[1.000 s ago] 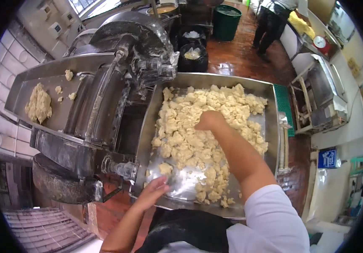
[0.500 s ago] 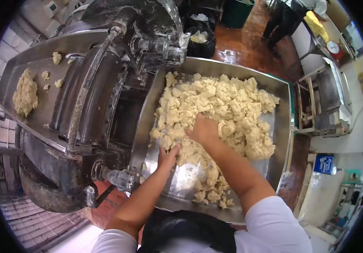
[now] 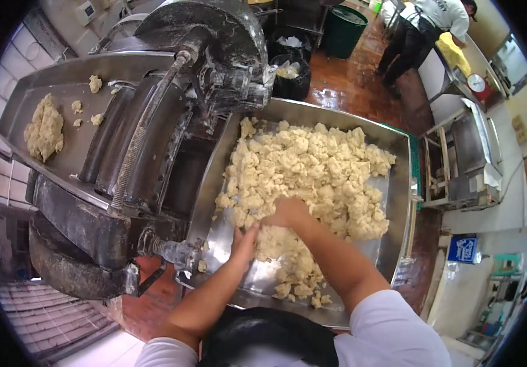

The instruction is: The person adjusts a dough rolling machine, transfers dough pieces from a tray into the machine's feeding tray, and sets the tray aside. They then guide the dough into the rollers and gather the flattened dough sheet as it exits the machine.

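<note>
A heap of crumbly pale-yellow dough [image 3: 312, 162] fills much of a metal tray [image 3: 400, 223] in front of me. My right hand [image 3: 289, 213] presses into the near side of the heap, its fingers curled into the dough and partly hidden. Close by on the left, my left hand [image 3: 245, 244] touches the edge of the heap, thumb and fingers apart. Smaller dough lumps [image 3: 300, 281] lie in the near part of the tray.
A dough roller machine [image 3: 132, 140] stands at the left, with a dough lump [image 3: 44, 128] on its metal feed tray [image 3: 80, 73]. Black bins stand beyond it. A co-worker [image 3: 426, 30] bends over a table at the upper right, near a scale [image 3: 478, 84].
My right hand has drawn back toward me through the dough and is now nearer my left hand. The camera view has shifted slightly. The co-worker is more fully in view.
</note>
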The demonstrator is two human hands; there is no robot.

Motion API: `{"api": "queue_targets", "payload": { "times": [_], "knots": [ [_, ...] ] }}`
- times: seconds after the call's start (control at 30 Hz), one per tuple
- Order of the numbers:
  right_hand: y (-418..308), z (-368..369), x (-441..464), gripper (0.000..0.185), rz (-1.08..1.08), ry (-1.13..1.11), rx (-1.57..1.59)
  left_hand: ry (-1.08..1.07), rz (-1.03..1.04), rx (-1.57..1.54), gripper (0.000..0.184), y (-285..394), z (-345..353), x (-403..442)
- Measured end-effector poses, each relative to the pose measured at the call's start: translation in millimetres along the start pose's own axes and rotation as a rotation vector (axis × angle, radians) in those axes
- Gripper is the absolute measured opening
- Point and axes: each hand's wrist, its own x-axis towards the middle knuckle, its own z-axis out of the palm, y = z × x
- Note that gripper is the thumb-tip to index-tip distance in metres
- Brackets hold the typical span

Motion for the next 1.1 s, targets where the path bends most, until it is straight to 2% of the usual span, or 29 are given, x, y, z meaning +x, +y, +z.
{"api": "queue_targets", "payload": {
  "times": [0.13, 0.17, 0.27, 0.37, 0.47, 0.57, 0.6, 0.63, 0.67, 0.7, 0.73, 0.77, 0.83, 0.93, 0.97, 1.1],
  "knots": [
    [-16, 12, -32, 0.079, -0.17, -0.077, 0.107, 0.031, 0.064, 0.193, 0.095, -12, -15, -5],
    [-3, 29, -25, 0.07, -0.261, 0.006, 0.168, 0.064, 0.048, 0.258, 0.096, -14, -23, -6],
    [6, -36, -66, 0.07, -0.074, 0.144, 0.396, 0.129, 0.025, 0.329, 0.093, -20, -41, -10],
    [69, -24, -48, 0.076, 0.047, 0.119, 0.193, 0.153, 0.052, 0.285, 0.088, -9, -40, -33],
    [81, 7, -28, 0.089, 0.122, 0.166, 0.187, 0.129, 0.059, 0.178, 0.079, -1, -21, -34],
    [41, 15, -32, 0.096, 0.101, 0.096, 0.332, -0.091, -0.031, -0.097, 0.066, -36, -17, 15],
    [32, 14, -35, 0.094, 0.093, 0.085, 0.317, 0.011, -0.046, 0.072, 0.057, -38, -10, 21],
    [23, 15, -40, 0.093, 0.066, 0.073, 0.298, 0.063, -0.089, 0.229, 0.062, -17, 7, 3],
    [14, 18, -39, 0.092, 0.022, 0.064, 0.274, 0.053, 0.024, 0.21, 0.069, -16, 12, 0],
    [18, 30, -30, 0.09, -0.012, 0.09, 0.313, 0.084, 0.113, 0.248, 0.078, -50, 3, 29],
    [30, 41, -19, 0.087, -0.044, 0.112, 0.353, 0.154, 0.082, 0.277, 0.085, -42, 12, 10],
    [34, 41, -19, 0.076, -0.041, 0.091, 0.406, 0.037, 0.153, 0.161, 0.085, -43, 13, 2],
    [27, 34, -35, 0.061, -0.094, -0.151, 0.873, 0.211, 0.15, 0.435, 0.075, -50, 12, 1],
    [35, 85, -26, 0.055, -0.04, -0.018, 1.287, 0.116, 0.245, 0.39, 0.065, -23, 21, -36],
    [37, 90, -26, 0.052, -0.012, -0.011, 1.31, 0.122, 0.23, 0.384, 0.062, -37, 22, -27],
    [16, 56, -71, 0.045, 0.084, 0.073, 1.288, 0.136, 0.237, 0.4, 0.078, -2, 36, -69]
  ]
}}
